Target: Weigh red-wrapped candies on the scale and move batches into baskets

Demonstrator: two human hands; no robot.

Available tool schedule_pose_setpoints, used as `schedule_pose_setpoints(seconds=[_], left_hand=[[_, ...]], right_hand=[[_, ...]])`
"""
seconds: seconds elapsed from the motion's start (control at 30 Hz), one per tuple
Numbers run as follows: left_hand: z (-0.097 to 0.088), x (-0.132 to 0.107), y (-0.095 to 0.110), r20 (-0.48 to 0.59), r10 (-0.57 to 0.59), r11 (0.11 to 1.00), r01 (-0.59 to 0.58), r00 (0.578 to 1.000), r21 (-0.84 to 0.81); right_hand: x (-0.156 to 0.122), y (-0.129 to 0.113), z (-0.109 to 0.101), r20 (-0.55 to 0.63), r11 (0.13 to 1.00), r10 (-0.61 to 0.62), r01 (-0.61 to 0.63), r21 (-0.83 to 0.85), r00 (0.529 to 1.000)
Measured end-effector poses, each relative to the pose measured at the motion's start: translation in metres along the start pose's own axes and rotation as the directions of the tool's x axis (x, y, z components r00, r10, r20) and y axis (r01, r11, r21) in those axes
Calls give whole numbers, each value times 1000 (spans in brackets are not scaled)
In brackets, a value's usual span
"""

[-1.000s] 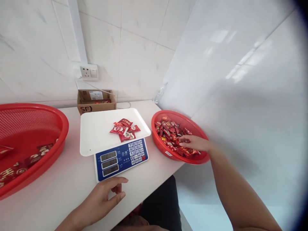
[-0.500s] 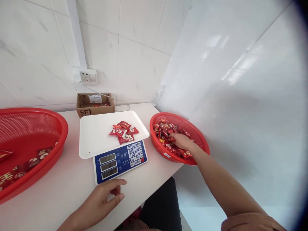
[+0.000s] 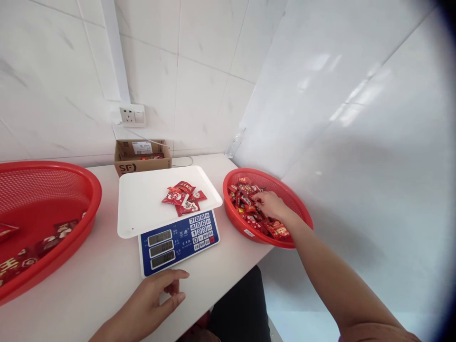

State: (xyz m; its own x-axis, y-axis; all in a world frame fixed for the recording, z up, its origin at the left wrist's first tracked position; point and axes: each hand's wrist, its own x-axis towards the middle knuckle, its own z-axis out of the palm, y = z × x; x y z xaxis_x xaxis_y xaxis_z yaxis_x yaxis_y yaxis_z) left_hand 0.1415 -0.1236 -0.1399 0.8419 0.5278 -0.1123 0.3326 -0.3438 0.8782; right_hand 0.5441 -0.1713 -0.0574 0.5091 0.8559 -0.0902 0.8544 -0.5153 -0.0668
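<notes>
Several small red snack packets (image 3: 185, 199) lie in a loose pile on the white pan (image 3: 142, 204) of a digital scale (image 3: 180, 242). Just in front of the scale's blue display panel, my left hand (image 3: 160, 294) hovers with thumb and forefinger apart, holding nothing. My right hand (image 3: 272, 205) reaches into the round red plastic basket (image 3: 302, 213) on the right. Its bent fingers are down among many similar wrapped packets (image 3: 249, 204). Whatever they pinch, if anything, is too small and half hidden to make out.
A larger red basket (image 3: 94, 190) with some dark red packets stands at the left. Behind the scale is an open cardboard box (image 3: 142, 164), below a wall socket (image 3: 131, 115). A clear plastic bottle (image 3: 235, 142) rests in the back corner. White walls close off the back and right.
My right hand has pulled back and lifted slightly within the basket, with more of its fingers showing. The left hand and the pile on the scale stay practically as they were.
</notes>
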Motion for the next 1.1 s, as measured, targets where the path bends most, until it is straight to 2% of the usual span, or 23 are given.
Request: schedule_pose_setpoints(seconds=[0.17, 0.27, 0.4, 0.47, 0.53, 0.6, 0.63, 0.67, 0.73, 0.8, 0.87, 0.9, 0.93, 1.0, 1.1], left_hand=[[0, 0, -1, -11, 8, 1000, -8, 1000, 2], [-1, 1, 0, -12, 7, 1000, -7, 1000, 13], [-1, 0, 1, 2, 14, 1000, -14, 1000, 20], [0, -2, 1, 7, 19, 1000, -19, 1000, 19], [1, -3, 1, 6, 26, 1000, -26, 1000, 17], [2, -3, 1, 3, 24, 1000, -24, 1000, 13], [2, -3, 2, 4, 20, 1000, -20, 1000, 13], [2, -3, 3, 4, 15, 1000, -15, 1000, 13], [1, -2, 5, 3, 5, 1000, -5, 1000, 20], [-1, -1, 7, -1, 1, 999, -1, 1000, 32], [-2, -1, 8, -6, -4, 999, 4, 1000, 38], [-2, -1, 8, -9, -2, 999, 3, 1000, 40], [-3, -1, 8, -12, 1, 999, -1, 1000, 38], [-3, -1, 8, -15, 9, 999, -8, 1000, 35], [-4, -2, 8, -14, 15, 999, -15, 1000, 32]], right_hand=[[15, -23, 20, 50, 997, -7, 11, -81, 999], [18, -27, 22, 48, 995, 3, 2, -99, 999], [10, -24, 5, 49, 998, -3, 6, -68, 999], [1, -31, -6, -8, 999, -20, 20, -36, 1000], [-8, -46, -16, -97, 998, -57, 57, 2, 994], [-16, -71, -20, -185, 987, -136, 148, 55, 973], [-20, -86, -21, -226, 972, -196, 220, 85, 954], [-23, -102, -20, -284, 934, -286, 332, 131, 915], [-28, -136, -16, -398, 830, -441, 534, 159, 805], [-30, -167, -9, -458, 710, -581, 694, 118, 672], [-29, -195, 0, -488, 618, -667, 783, 60, 564], [-28, -206, 5, -489, 592, -693, 805, 32, 530], [-26, -215, 11, -476, 578, -716, 816, 5, 511], [-24, -225, 21, -412, 569, -759, 821, -44, 503], [-24, -219, 25, -360, 591, -765, 804, -63, 534]])
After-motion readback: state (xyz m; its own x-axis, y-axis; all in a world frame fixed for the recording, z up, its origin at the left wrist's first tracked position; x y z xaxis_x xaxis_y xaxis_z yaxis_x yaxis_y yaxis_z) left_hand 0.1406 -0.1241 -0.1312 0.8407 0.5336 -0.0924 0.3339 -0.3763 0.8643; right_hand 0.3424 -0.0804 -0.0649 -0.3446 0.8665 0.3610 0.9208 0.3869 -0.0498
